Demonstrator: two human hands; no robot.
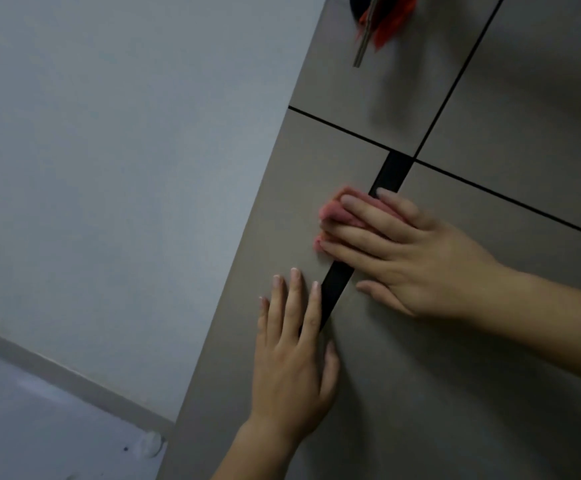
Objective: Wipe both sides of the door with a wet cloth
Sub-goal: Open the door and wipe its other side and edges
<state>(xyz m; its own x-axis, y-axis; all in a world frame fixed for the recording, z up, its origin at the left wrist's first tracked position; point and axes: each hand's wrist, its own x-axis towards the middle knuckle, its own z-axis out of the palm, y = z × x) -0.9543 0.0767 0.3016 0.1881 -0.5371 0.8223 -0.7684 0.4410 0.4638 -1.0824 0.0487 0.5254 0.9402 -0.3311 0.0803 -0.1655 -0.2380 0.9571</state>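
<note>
Left hand (pixel 292 368) is nearest to me: fingers straight and a little spread, palm flat on the door (pixel 490 375), holding nothing. I judge it's just bracing. Its fingertips sit right beside the dark strip (pixel 394 171).

Right hand (pixel 417 258) is a bit farther up the panel. Its fingers are straight and close together, pressing the pink cloth (pixel 330 211) flat to the door, not curled round it. The thumb is out to the side, on the surface.

The cloth is bunched under my right fingertips and pokes out past them toward the door's free edge. The hand lies across the strip, so the cloth straddles it. The strip's long axis runs on a slant in view, from by my left hand up to the crossing of thin black grooves (pixel 337 124). Only the right hand has the cloth, so the coming stroke is its job, probably along the strip or out to the edge.

The surface is smooth, matt grey-brown, and I can't see any wetness. This side is being wiped and the other side is out of view.

Farther up is a metal handle (pixel 363 39) with something red (pixel 391 26) hanging on it, blurred. Beyond the edge are a pale wall (pixel 109 133), the skirting (pixel 57 372) and a light floor (pixel 22 427).
</note>
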